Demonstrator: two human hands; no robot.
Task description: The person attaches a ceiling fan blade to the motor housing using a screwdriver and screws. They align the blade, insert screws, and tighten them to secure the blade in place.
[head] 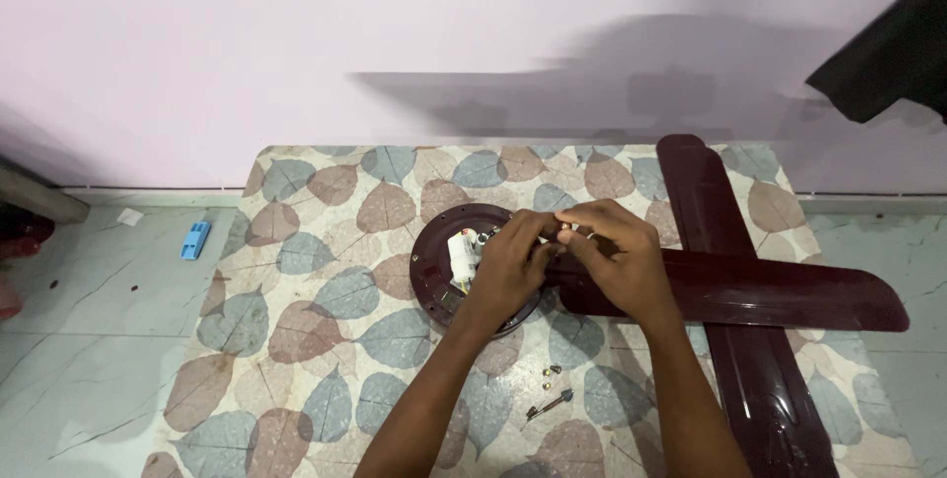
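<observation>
motor housing point(434, 271): round, dark maroon, lying flat on desk, open face up, white part and wiring showing inside | fan blade point(769, 291): long, glossy maroon, lying flat, root end at 3 o'clock of housing, tip pointing to 3 o'clock, crossing over a second blade point(730, 360) running 12-to-6 o'clock

A small white label point(463, 251) sits inside the round maroon motor housing point(426, 271).

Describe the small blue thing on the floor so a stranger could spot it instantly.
Start at the leaf-patterned mat in the middle of the marble floor, then look off its upper left corner. There lies a small oblong blue block, the only bright blue item; the scrap beside it is white.
</observation>
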